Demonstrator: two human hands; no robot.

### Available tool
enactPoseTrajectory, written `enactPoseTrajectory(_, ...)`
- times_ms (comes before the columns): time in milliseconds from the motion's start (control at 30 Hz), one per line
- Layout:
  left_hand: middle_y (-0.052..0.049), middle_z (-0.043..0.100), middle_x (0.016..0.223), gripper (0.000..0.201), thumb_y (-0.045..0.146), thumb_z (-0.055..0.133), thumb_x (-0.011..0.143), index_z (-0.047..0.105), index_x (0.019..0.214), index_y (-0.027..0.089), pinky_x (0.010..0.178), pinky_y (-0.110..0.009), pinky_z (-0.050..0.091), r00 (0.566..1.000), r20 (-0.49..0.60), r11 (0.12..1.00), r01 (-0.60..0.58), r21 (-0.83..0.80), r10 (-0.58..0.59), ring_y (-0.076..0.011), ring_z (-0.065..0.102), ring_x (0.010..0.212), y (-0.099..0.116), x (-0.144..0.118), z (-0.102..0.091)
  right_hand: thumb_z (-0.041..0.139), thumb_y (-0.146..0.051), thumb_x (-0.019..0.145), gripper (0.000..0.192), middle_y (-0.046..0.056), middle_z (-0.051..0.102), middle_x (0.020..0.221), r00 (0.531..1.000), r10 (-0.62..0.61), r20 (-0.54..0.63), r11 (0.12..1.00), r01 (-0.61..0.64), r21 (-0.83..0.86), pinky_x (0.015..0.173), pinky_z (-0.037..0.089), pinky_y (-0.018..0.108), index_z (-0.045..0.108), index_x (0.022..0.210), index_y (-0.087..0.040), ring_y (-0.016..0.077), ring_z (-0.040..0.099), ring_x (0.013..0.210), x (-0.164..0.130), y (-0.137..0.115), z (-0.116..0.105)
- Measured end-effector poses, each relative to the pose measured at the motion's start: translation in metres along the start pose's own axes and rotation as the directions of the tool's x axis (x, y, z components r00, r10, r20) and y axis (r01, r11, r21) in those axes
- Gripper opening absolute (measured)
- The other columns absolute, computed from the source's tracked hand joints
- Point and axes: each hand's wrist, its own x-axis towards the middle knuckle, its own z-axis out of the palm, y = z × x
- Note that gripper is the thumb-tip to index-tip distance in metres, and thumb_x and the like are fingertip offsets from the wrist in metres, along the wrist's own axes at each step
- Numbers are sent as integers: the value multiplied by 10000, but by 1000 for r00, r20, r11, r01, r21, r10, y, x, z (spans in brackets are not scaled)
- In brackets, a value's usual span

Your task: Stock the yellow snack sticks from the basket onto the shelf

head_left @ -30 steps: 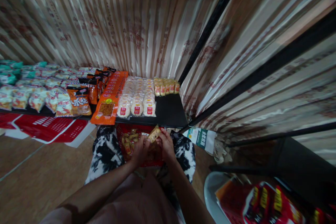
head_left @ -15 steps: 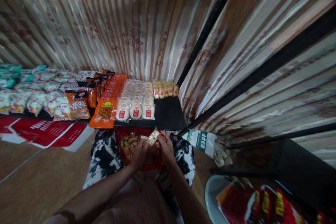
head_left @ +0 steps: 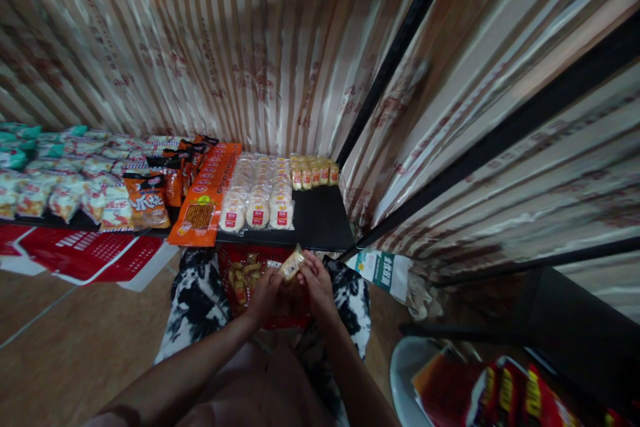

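Observation:
A small gold-wrapped snack packet (head_left: 292,264) is pinched between my two hands above a red basket (head_left: 290,321) at my lap. My left hand (head_left: 266,293) grips its lower left side, and my right hand (head_left: 316,279) has fingers closed on its right end. More gold packets (head_left: 243,278) lie loose in the basket, left of my hands. On the black shelf (head_left: 323,213) just beyond, rows of similar gold packets (head_left: 314,172) stand at the back right. Beside them are rows of round white rice crackers (head_left: 258,213) in clear wrappers.
An orange snack bag (head_left: 196,213) and several orange and white bags (head_left: 145,200) fill the shelf's left. Black frame bars (head_left: 400,47) cross before the striped curtain (head_left: 260,33). A white tub (head_left: 407,373) with red packets stands at the lower right.
The gold packet has turned slightly in my fingers, and its printed face shows more. Both hands stay in nearly the same place; the shelf goods are unchanged.

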Motion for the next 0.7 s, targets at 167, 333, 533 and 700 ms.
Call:
enactPoseTrajectory(167,-7,607,684,228,329,377,823,554,793,188,658,-279,443,978,74,950,205,-236,-193,-158,577,674,13,2,-2,737,-285,525,426,-5,658,775,999,-12,32,1000,12,-12,460,375,191,648,929,-184,59,494,488,-5,-8,-1)
enactPoseTrajectory(333,10,608,639,207,351,454,757,511,873,189,631,-278,456,954,147,823,299,-483,-261,-161,591,625,18,1,1,721,-251,517,407,2,673,824,999,-12,32,1000,12,8,493,395,191,668,917,-201,89,549,570,-8,-10,-3)
enactPoseTrajectory(533,-1,628,758,232,299,518,729,477,931,193,653,-260,468,966,114,761,254,-597,-234,-141,603,676,14,1,6,702,-220,510,423,-5,685,828,1000,27,8,997,-28,74,540,425,191,687,933,-213,102,581,639,-8,-10,-6)
enactPoseTrajectory(700,-35,637,867,226,270,503,737,488,946,185,698,-261,478,978,109,796,210,-567,-180,-141,616,754,24,-1,3,713,-224,489,491,5,691,940,998,71,2,991,-70,118,597,460,195,680,979,-217,126,616,750,-9,-12,-4)
